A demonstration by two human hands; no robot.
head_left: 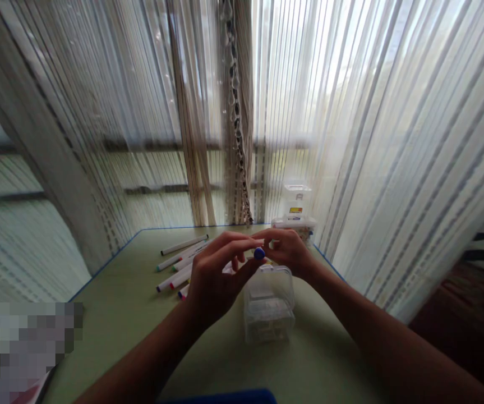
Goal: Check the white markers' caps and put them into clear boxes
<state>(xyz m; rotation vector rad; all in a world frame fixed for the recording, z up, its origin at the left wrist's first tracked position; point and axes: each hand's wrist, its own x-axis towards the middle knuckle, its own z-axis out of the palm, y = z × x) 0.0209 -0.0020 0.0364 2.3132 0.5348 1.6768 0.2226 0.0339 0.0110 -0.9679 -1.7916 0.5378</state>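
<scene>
A white marker with a blue end is held above the table, its blue end facing me. My left hand pinches it between thumb and fingers. From the other side my right hand closes its fingers on the marker too; its fingertips are partly hidden. Below the hands stands a clear plastic box with its lid raised. Loose markers with coloured ends lie left of my left hand, which covers part of the pile.
At the far right of the green tabletop, clear containers are stacked. String curtains hang behind the table. A blue object shows at the near edge, and a blurred-out patch covers the lower left.
</scene>
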